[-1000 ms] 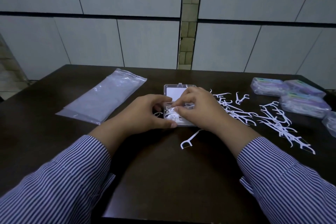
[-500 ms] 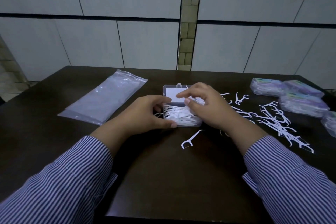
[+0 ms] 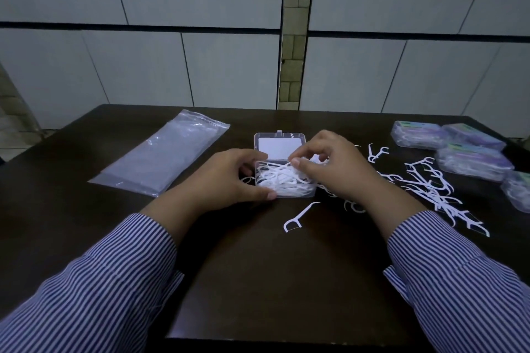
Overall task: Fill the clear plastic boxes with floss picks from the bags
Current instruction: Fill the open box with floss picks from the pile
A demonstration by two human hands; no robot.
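Clear box [image 3: 286, 183] sits mid-worktop [image 3: 258, 281], lid [image 3: 279, 145] flipped open behind it, base full of white floss picks [image 3: 279, 180]. Left hand [image 3: 226, 178]: grip curled round the box's left end, thumb along the near edge. Right hand [image 3: 329, 169]: narrow grip, fingertips pinching picks at the box's right rim. One stray pick [image 3: 298, 218] lies just in front of the box. Loose picks [image 3: 430, 186] scattered right. Flat plastic bag [image 3: 163, 155] left of the box; filled boxes [image 3: 459, 149] at far right.
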